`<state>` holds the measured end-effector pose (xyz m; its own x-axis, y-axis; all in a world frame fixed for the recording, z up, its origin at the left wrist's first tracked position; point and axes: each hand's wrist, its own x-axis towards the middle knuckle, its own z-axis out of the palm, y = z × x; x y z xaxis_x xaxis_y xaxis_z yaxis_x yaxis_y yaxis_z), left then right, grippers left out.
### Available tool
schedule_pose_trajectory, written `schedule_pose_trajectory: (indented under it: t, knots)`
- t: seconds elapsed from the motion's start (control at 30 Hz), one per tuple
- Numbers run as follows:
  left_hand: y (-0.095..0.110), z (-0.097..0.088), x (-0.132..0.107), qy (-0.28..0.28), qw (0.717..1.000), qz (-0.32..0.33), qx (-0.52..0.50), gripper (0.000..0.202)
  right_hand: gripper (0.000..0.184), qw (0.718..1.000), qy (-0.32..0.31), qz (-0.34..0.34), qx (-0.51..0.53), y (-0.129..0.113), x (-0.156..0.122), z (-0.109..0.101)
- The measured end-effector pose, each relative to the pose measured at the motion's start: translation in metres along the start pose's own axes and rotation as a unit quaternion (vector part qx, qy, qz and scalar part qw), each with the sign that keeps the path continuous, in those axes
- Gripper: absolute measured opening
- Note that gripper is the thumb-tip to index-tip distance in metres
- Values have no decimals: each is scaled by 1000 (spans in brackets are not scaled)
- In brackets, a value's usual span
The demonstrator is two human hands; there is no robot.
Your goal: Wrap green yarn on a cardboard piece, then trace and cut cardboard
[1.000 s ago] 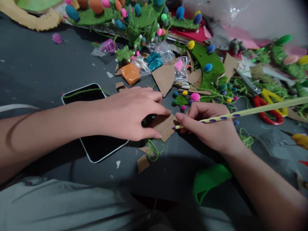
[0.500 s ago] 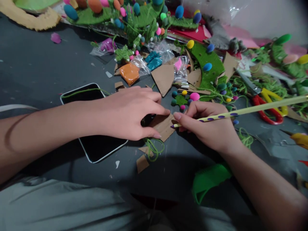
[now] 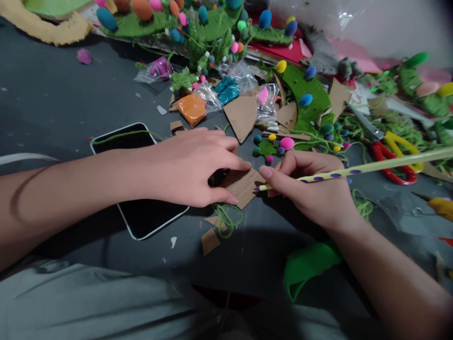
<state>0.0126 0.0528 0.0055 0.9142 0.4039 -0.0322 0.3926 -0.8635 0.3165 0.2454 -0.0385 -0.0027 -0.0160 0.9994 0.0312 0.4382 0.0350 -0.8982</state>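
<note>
**Pencil point(image 3: 385, 164) Meets Cardboard Piece point(image 3: 245, 186) at Frame Centre**

The small brown cardboard piece lies just right of the centre of the frame, between the two hands. The left hand point(image 3: 191, 165) reaches in from the left edge, its thumb and index finger parted, their tips resting on the cardboard; its other fingers are partly hidden. The right hand point(image 3: 307, 184), coming from the lower right, has its fingers closed around the pale, purple-dotted pencil. The purple tip is at the cardboard's right side; whether it touches the surface cannot be told.

Beneath the left forearm and wrist lies a dark device point(image 3: 152, 222) with a white rim. A loop of green yarn point(image 3: 220, 217) sits just below the left thumb, with a cardboard scrap point(image 3: 210, 242) beneath it.

Above the right hand is a small green shape point(image 3: 266, 148) ringed by coloured balls. Scissors point(image 3: 380, 153) with red and yellow handles lie at right, partly behind the pencil. An orange packet point(image 3: 192, 109) rests at upper centre, and a green object point(image 3: 311, 264) at lower right.
</note>
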Motion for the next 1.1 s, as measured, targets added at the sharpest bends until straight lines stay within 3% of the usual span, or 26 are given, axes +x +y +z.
schedule_pose_trajectory:
  t: [0.27,0.47,0.67,1.1]
  knots:
    - [0,0,5,-19,1000,-4,-13,47,36,998,-51,2,24,0,0,4]
    - [4,-3,7,-50,998,-26,-17,27,36,999,-52,-2,7,-1,1,6]
    - [3,-3,7,-45,999,-17,-13,44,39,998,-69,5,5,2,2,5]
    - [2,-2,6,-41,999,-17,-17,52,39,997,-74,8,24,1,2,5]
